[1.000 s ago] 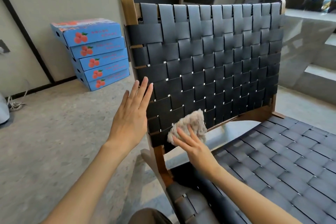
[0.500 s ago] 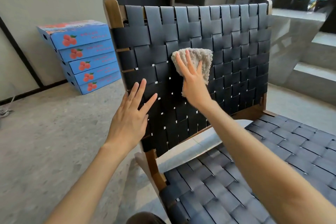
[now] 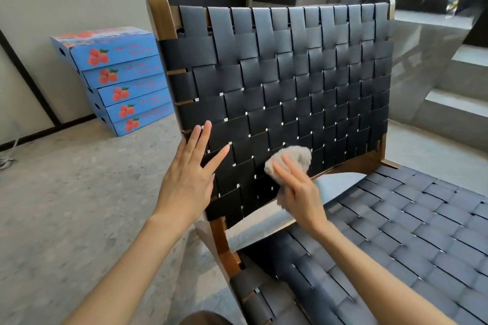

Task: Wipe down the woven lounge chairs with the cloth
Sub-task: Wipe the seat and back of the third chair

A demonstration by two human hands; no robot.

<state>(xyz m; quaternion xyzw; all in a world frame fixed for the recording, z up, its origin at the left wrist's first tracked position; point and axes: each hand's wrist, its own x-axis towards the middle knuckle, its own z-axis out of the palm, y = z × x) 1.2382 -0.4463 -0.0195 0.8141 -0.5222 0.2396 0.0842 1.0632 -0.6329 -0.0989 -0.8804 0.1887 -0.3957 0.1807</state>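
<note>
Our right hand (image 3: 301,192) presses a beige cloth (image 3: 290,159) flat against the lower middle of the woven backrest (image 3: 277,82), fingers stretched over the bunched fabric, a little blurred. Our left hand (image 3: 190,174) lies open and empty at centre frame, fingers spread, palm toward the backrest's left edge beside the brown wooden frame (image 3: 161,18); we cannot tell whether the palm touches the straps. Dark woven straps fill the middle of the frame, and the chair's woven seat (image 3: 396,232) runs across the lower right. At the upper left, a leaning stack of blue fruit boxes (image 3: 118,82) stands on the speckled floor (image 3: 66,206) against the wall.
</note>
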